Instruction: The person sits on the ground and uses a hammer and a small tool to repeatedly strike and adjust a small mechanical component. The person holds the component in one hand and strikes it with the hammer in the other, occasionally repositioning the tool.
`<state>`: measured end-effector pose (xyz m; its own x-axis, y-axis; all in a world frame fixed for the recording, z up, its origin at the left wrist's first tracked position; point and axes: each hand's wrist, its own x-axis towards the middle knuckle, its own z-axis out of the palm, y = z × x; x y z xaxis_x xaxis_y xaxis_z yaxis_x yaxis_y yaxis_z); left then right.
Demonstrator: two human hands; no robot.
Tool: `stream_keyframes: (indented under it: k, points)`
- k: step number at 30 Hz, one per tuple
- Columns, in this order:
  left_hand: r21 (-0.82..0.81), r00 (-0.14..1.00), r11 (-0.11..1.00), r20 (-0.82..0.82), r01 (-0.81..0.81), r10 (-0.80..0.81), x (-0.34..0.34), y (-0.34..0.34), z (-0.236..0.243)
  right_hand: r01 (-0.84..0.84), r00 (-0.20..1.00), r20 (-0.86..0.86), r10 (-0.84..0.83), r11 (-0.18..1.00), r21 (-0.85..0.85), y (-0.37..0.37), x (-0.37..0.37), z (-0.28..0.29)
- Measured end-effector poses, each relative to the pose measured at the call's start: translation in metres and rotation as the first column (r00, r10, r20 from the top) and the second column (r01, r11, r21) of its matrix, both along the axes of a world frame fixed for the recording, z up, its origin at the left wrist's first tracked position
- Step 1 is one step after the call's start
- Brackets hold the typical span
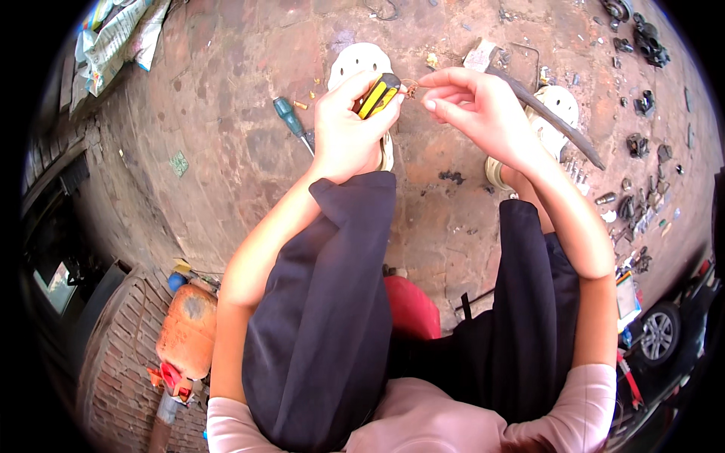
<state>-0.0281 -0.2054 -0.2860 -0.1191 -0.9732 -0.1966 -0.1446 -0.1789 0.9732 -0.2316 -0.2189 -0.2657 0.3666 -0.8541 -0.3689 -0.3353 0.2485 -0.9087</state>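
My left hand (pixel 343 124) is closed round a yellow-and-black handle (pixel 380 96); the rest of that tool is hidden in the palm. By its thumb tip sits a small tangle of thin copper wire (pixel 411 89). From the other side my right hand (pixel 483 113) reaches in with bent fingers, its fingertips at the wire's end. Exactly how they grip it is too small to see clearly. A screwdriver with a teal handle (pixel 285 112) lies on the ground just left of my left hand. Beyond my right wrist rests a hammer with a dark handle (pixel 563 121).
My white clogs (pixel 360 60) stand on the stained brick floor (pixel 226 151). Scattered metal parts (pixel 638 146) lie along the right. An orange container (pixel 187 325) is at lower left, a red seat (pixel 411 306) beneath me. A car wheel (pixel 660 334) shows at lower right, a sack (pixel 113 49) at upper left.
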Motion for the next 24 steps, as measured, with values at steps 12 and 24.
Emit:
stream_keyframes:
  k: [12, 24]
  points:
    - [0.133, 0.997, 0.991, -0.064, -0.030, 0.039, -0.006, -0.004, -0.013, -0.715, 0.694, -0.368, 0.619, 0.654, -0.250, 0.042, 0.026, 0.063]
    - [-0.066, 0.985, 0.997, 0.167, -0.039, 0.050, -0.013, -0.009, -0.039, -0.526, 0.697, 0.512, 0.502, 0.843, -0.110, 0.051, 0.041, 0.062]
